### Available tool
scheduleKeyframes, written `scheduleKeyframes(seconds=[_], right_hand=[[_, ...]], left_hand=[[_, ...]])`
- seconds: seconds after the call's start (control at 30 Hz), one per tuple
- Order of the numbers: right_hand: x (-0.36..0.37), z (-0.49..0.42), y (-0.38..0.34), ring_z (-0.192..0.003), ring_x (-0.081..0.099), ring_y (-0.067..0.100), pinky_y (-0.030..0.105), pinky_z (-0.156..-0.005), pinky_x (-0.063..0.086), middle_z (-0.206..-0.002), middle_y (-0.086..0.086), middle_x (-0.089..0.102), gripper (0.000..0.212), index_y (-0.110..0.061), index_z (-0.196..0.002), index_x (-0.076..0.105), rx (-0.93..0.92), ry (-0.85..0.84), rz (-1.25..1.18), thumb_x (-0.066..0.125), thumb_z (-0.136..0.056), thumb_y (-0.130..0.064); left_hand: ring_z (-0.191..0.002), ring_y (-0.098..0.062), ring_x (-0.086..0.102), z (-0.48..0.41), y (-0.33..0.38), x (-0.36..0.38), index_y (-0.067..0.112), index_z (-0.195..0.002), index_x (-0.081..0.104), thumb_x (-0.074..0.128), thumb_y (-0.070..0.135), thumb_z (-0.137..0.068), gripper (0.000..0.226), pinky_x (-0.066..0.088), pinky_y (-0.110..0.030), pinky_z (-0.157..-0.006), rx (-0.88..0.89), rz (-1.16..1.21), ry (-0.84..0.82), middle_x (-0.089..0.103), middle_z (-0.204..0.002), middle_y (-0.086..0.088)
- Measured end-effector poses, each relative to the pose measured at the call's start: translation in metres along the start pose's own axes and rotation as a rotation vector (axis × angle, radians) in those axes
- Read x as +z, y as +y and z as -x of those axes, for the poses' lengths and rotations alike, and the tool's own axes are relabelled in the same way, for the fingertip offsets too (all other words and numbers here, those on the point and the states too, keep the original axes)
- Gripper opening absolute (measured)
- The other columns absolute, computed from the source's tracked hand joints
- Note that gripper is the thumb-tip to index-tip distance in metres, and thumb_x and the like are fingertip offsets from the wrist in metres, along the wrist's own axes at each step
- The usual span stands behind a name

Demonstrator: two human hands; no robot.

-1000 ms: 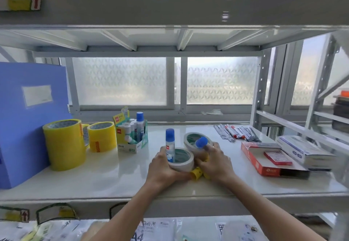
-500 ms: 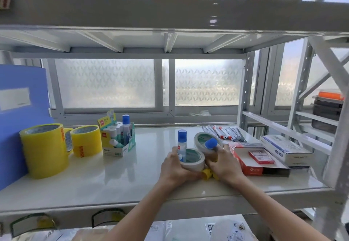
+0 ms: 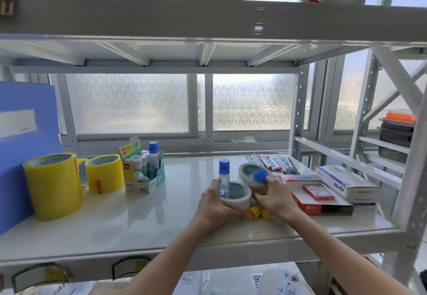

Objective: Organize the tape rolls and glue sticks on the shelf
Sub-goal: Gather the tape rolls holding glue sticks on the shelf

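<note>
At the left of the frame a blue folder (image 3: pixel 23 156) stands on the shelf (image 3: pixel 138 223). The big yellow tape roll (image 3: pixel 53 188) is just beside it, with smaller yellow rolls (image 3: pixel 105 174) further right, then the part-filled glue stick box (image 3: pixel 144 174).

At centre frame the left grip (image 3: pixel 212 204) is clenched round a white tape roll (image 3: pixel 238 195) lying flat, with a blue-capped glue stick (image 3: pixel 223 176) upright against it. Close on its right, the right grip (image 3: pixel 275 198) clasps a second white roll (image 3: pixel 248 174), tilted, plus another glue stick (image 3: pixel 260 175). Small yellow pieces (image 3: pixel 255 211) lie under both hands; I cannot tell what they are.

This looks like the gathering step: loose items are in hand but not yet sorted. The next move likely calls for carrying them leftward, rolls to the yellow ones and sticks to the box, without dropping a double load. Bare shelf lies open between the box and the hands. Pens (image 3: pixel 272 164) and a red box (image 3: pixel 318 200) crowd the right, and the front edge is near the wrists.
</note>
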State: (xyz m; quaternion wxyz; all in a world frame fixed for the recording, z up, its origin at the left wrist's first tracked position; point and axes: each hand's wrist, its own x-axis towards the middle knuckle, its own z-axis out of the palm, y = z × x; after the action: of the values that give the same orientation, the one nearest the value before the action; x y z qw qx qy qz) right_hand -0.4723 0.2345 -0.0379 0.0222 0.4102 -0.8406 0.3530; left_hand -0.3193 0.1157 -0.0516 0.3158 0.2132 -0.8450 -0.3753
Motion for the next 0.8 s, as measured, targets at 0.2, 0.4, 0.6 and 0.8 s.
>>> scheduleKeyframes(seconds=[0.2, 0.4, 0.6, 0.8], right_hand=[[-0.002, -0.001, -0.002, -0.113, 0.052, 0.024, 0.036, -0.1, 0.046, -0.123, 0.006, 0.045, 0.057, -0.023, -0.127, 0.055, -0.026, 0.026, -0.024, 0.072, -0.075, -0.038], [-0.009, -0.001, -0.004, -0.118, 0.049, 0.024, 0.03, -0.095, 0.041, -0.136, 0.01, 0.043, 0.074, -0.015, -0.136, 0.042, -0.034, 0.031, -0.038, 0.076, -0.075, -0.039], [-0.037, 0.012, -0.023, -0.127, 0.041, 0.028, 0.032, -0.098, 0.035, -0.142, 0.012, 0.035, 0.078, -0.015, -0.143, 0.029, -0.085, -0.015, -0.043, 0.071, -0.078, -0.027], [-0.039, 0.042, -0.102, -0.118, 0.043, 0.015, 0.028, -0.095, 0.035, -0.133, 0.0, 0.039, 0.065, -0.021, -0.136, 0.034, -0.395, 0.252, -0.104, 0.067, -0.08, -0.02]], left_hand=[[-0.091, -0.009, 0.065, 0.0, 0.003, -0.005, 0.025, -0.112, 0.05, 0.087, 0.062, -0.037, 0.092, 0.057, -0.023, -0.079, 0.012, 0.018, -0.019, 0.066, -0.102, 0.006], [-0.103, -0.013, 0.063, 0.005, 0.004, -0.016, 0.019, -0.134, 0.039, 0.085, 0.062, -0.04, 0.113, 0.053, -0.022, -0.087, -0.006, 0.004, -0.072, 0.065, -0.116, 0.002], [-0.138, -0.019, 0.036, 0.018, -0.004, -0.06, 0.018, -0.15, 0.02, 0.089, 0.052, -0.051, 0.126, 0.034, -0.034, -0.11, -0.1, -0.134, -0.111, 0.035, -0.152, -0.007], [-0.135, -0.021, 0.039, 0.045, -0.028, -0.167, 0.019, -0.148, 0.025, 0.084, 0.067, -0.036, 0.136, 0.035, -0.037, -0.109, -0.198, -0.228, -0.027, 0.04, -0.149, -0.007]])
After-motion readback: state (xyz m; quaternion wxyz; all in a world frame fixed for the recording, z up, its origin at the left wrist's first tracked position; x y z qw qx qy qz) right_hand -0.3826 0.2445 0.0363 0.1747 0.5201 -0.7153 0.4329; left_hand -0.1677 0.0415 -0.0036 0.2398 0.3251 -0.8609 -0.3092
